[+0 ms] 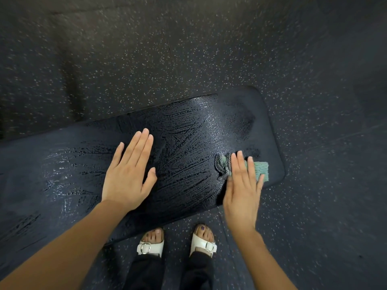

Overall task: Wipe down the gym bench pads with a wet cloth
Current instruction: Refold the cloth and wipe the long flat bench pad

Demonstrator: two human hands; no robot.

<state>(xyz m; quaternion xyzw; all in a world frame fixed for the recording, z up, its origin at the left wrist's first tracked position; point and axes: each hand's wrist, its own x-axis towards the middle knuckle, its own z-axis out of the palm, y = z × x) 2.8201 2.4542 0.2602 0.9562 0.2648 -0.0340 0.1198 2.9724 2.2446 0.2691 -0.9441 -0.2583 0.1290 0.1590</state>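
While the left hand (127, 174) lies flat on the pad (188, 126), fingers straight and together, thumb spread, grasping nothing, the right hand (243, 189) presses straight fingers down on the cloth (260, 167) without curling round it. There are two hands, one cloth and one pad in view. Both bare forearms come in from the bottom of the frame, the left from the lower left corner, the right from the lower right of centre. The cloth is teal on its right side, with a bunched grey part showing just left of the right fingers. It lies at centre right of the frame, under the right fingertips, close to the pad's rounded right end and its near edge. It is well apart from the left hand, with a stretch of wet pad between them. The pad is dark and long, running from the left edge of the frame up toward the centre right. Shiny wet streaks cross its middle, and its far right corner looks duller. Around it lies a dark floor (188, 49) speckled with pale flecks, with a thin seam in the upper centre. At bottom centre stand two feet in two white buckled sandals (150, 246), below them black trousers (146, 273).
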